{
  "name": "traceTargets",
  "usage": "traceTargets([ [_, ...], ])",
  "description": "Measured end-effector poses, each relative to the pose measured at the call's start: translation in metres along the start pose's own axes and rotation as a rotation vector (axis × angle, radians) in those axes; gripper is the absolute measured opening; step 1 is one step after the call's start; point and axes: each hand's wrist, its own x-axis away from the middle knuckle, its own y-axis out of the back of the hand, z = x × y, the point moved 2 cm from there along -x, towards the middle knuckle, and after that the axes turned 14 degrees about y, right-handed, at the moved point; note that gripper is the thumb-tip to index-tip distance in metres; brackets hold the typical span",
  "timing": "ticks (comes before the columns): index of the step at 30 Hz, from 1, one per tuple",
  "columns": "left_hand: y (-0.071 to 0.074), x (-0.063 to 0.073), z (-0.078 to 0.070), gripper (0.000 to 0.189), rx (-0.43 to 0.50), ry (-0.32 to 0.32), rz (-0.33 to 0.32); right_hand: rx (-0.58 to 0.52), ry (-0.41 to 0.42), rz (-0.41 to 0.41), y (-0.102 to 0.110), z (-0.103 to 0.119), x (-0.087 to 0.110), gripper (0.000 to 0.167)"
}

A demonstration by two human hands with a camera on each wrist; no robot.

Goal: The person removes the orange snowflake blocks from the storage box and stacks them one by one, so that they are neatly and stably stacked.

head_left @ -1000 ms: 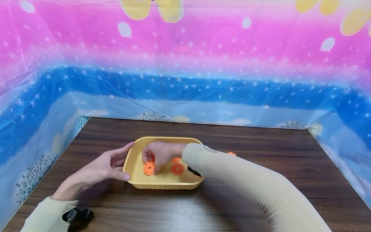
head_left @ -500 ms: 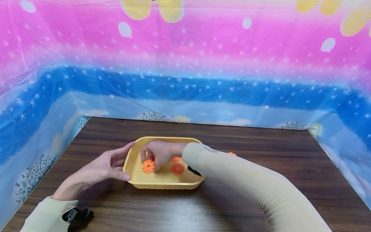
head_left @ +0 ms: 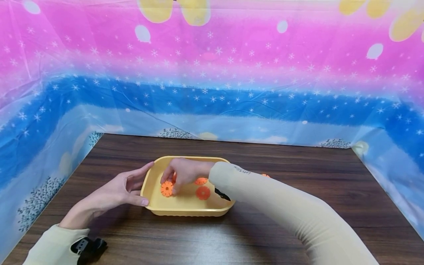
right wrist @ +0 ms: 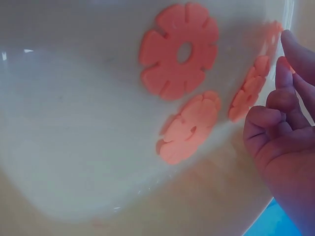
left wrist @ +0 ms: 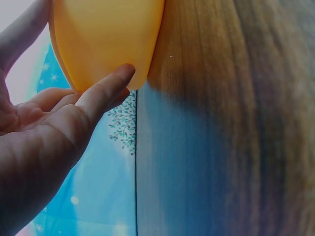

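Inside the yellow plastic tray (head_left: 188, 212), my right hand (head_left: 185, 171) pinches an orange notched flower disc (head_left: 163, 189) between thumb and fingers, near the tray's left end. An orange disc (head_left: 202, 193) lies flat on the tray floor. Behind it another orange disc (right wrist: 182, 140) leans against the tray wall, and a third orange disc (right wrist: 248, 91) shows beside my fingers in the right wrist view. My left hand (head_left: 114, 189) spans the tray's left end with fairly straight fingers. Its thumb (left wrist: 106, 86) rests against the tray's outer wall.
The tray stands on a dark wood-grain table (head_left: 205, 239). Part of one more orange disc (head_left: 265, 175) peeks out behind my right sleeve (head_left: 275, 200), on the table right of the tray. A printed pink and blue cloth (head_left: 212, 99) closes off the back and sides.
My right hand has shifted slightly left and toward the back of the tray, with the pinched disc moving along. My left hand and the tray stay in place.
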Motion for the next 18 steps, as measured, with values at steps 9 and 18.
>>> traceTargets([
  [9,-0.001,0.001,-0.001,0.11,0.016,0.019,-0.002,-0.078,-0.004,-0.043,0.007,0.001,0.003,0.043],
  [18,-0.002,0.001,-0.002,0.11,0.02,0.037,0.001,-0.157,-0.005,-0.087,0.014,0.002,0.008,0.042],
])
